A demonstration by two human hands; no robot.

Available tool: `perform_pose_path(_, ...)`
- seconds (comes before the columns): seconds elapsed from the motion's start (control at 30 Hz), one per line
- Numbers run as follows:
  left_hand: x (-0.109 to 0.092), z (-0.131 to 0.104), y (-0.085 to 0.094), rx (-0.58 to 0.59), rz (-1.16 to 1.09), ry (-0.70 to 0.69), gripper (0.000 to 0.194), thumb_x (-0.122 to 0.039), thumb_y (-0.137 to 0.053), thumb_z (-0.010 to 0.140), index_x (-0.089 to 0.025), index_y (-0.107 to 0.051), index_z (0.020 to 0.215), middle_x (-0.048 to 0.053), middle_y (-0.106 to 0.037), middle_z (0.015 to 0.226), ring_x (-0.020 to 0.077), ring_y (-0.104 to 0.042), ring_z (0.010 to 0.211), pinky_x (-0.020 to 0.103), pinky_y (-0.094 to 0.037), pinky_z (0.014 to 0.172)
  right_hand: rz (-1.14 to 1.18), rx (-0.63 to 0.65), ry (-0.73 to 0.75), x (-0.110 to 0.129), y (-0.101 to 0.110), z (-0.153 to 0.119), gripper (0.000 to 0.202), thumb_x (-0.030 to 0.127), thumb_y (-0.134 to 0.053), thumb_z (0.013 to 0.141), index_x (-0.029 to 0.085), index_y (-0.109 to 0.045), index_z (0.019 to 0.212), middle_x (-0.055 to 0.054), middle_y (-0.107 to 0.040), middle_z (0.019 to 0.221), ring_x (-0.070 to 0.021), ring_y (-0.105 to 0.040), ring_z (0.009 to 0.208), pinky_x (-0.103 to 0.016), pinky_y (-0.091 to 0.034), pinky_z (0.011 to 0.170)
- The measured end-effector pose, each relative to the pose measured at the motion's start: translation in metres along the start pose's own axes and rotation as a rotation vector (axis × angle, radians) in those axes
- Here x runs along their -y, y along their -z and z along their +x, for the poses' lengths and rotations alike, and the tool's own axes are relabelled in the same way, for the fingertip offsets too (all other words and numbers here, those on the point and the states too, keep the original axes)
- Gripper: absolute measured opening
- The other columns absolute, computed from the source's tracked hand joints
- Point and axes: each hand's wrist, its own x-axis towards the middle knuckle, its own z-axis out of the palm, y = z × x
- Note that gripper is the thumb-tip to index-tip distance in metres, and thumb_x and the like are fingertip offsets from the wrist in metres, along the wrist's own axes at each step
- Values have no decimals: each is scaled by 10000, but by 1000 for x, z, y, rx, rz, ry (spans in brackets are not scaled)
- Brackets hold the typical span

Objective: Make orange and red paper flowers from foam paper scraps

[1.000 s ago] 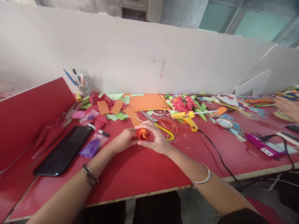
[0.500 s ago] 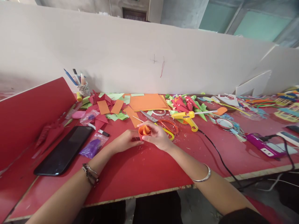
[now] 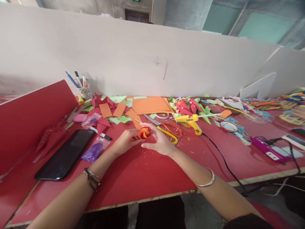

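Between my two hands is a coiled orange-and-red paper roll point(image 3: 144, 133), its spiral opening facing up towards me. The fingertips of my left hand point(image 3: 126, 141) pinch its left side. My right hand point(image 3: 162, 141) curves around the right side, thumb lifted off and apart from the fingers, which sit at or just behind the roll's far edge. Near the right fingertips a thin pale stick point(image 3: 137, 120) pokes out; whether a finger touches it cannot be made out. Scissors point(image 3: 172, 137) with orange and yellow handles lie just beyond my right hand.
A yellow glue gun point(image 3: 190, 121) with its cord lies to the right, before folded red and green paper pieces point(image 3: 187, 106). Orange paper sheets point(image 3: 150, 105) are behind. A phone point(image 3: 65, 154) and a purple packet point(image 3: 93, 151) lie left; a purple power strip point(image 3: 269, 149) is right.
The roll has tilted so that its coiled opening shows more, and shifted slightly left. My right thumb has come away from it and the right fingers have spread.
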Motion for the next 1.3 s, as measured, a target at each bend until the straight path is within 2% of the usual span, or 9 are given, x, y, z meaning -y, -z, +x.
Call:
perform_pose_path(0.23, -6, -2, 2, -125, 122, -59, 46, -155, -533, 761, -130, -570, 749, 22, -566, 734, 105, -529, 654, 193, -417, 593, -334, 39, 125, 4, 4, 0, 369, 169, -585, 742, 303, -518, 1079, -19, -480, 1034, -161, -469, 1001, -354, -394, 875)
perform_pose_path(0.33, -9, -3, 1, -104, 104, -99, 72, -176, -519, 779, -136, -567, 743, 32, -569, 759, 112, -534, 688, 204, -422, 619, -379, 37, 172, 4, 5, 0, 346, 156, -559, 761, 328, -536, 1060, -15, -484, 1016, -164, -477, 975, -353, -398, 859)
perform_pose_path(0.53, -9, -4, 1, -31, 121, -122, 179, -196, -470, 812, -137, -600, 703, 33, -565, 708, 104, -530, 620, 200, -420, 565, -346, 66, 212, 5, 3, 0, 323, 170, -561, 757, 315, -550, 1046, -15, -488, 1012, -159, -486, 956, -336, -406, 843)
perform_pose_path(0.67, -4, -5, 1, -27, 139, -114, 222, -227, -462, 819, -131, -607, 680, 34, -567, 675, 108, -538, 599, 202, -425, 551, -340, 55, 149, 4, 2, 1, 287, 198, -575, 748, 256, -553, 1029, -29, -494, 1005, -158, -491, 948, -327, -405, 840)
perform_pose_path(0.8, 1, -4, -2, -82, 104, -83, 238, -281, -504, 798, -129, -589, 637, 21, -576, 601, 98, -514, 528, 194, -414, 512, -294, -11, 84, -1, 1, 3, 174, 258, -564, 768, 207, -585, 933, -30, -535, 945, -154, -512, 905, -316, -406, 827)
perform_pose_path(0.97, -1, -2, -6, 31, -83, 134, 314, -348, -496, 801, -122, -598, 609, 20, -600, 529, 99, -540, 477, 182, -403, 475, -155, -35, -41, -6, -1, 4, 149, 280, -516, 801, 174, -617, 780, -16, -553, 806, -137, -528, 802, -293, -424, 767)
perform_pose_path(1.03, -3, -2, -8, 40, -176, 213, 324, -374, -501, 794, -119, -606, 624, 22, -609, 540, 101, -553, 470, 185, -417, 482, -83, -52, -93, -9, -3, 4, 177, 286, -496, 809, 169, -619, 758, -9, -543, 769, -131, -526, 776, -286, -436, 741)
perform_pose_path(1.17, -3, -2, -12, -3, -215, 270, 335, -401, -525, 772, -120, -605, 607, 14, -600, 519, 102, -551, 462, 189, -418, 488, 88, -98, -172, -16, -6, 4, 178, 315, -519, 785, 168, -616, 816, -10, -529, 795, -121, -530, 728, -263, -466, 667)
perform_pose_path(1.3, -1, -2, -16, -14, -204, 301, 349, -414, -511, 776, -123, -609, 609, 19, -609, 540, 101, -545, 453, 189, -411, 477, 157, -84, -215, -18, -6, 6, 186, 332, -553, 755, 160, -617, 730, 3, -522, 717, -111, -519, 659, -249, -463, 619)
